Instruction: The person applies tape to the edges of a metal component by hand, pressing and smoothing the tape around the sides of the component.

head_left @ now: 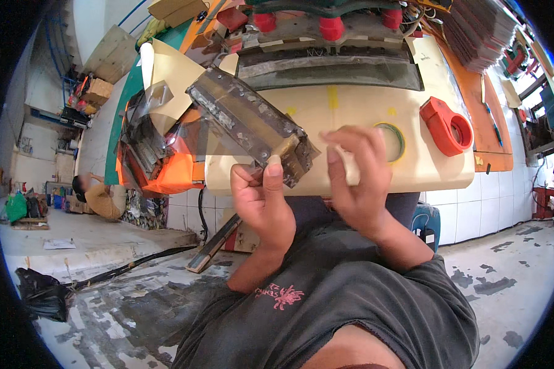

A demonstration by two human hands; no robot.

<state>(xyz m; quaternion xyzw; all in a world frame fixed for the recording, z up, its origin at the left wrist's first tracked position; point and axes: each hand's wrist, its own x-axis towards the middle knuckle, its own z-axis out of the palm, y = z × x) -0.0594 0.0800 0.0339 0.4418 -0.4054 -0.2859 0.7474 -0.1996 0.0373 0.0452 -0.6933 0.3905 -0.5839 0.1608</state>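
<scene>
A long, worn, dark brown-grey block [240, 114] with bolt heads along its edges slants over the table's near side. My left hand [261, 200] grips its lower edge, thumb on top and fingers curled beneath. The block's right end has a tan patch and a rough, stepped edge. Just right of that end is my right hand [366, 184], its fingers loosely bent and apart from the thumb, the fingertips blurred. A pale patch shows between thumb and fingers; I cannot tell whether it is the table behind. A yellow-rimmed tape roll [399, 142] lies beyond this hand.
The cream-topped table [437, 178] carries a red tape dispenser [447, 126] at right and a long dark blade-like strip [338, 77] behind. Machine parts with red knobs [330, 28] stand at the back. Clear film and dark pieces [148, 138] pile up at left. A person [103, 197] crouches far left.
</scene>
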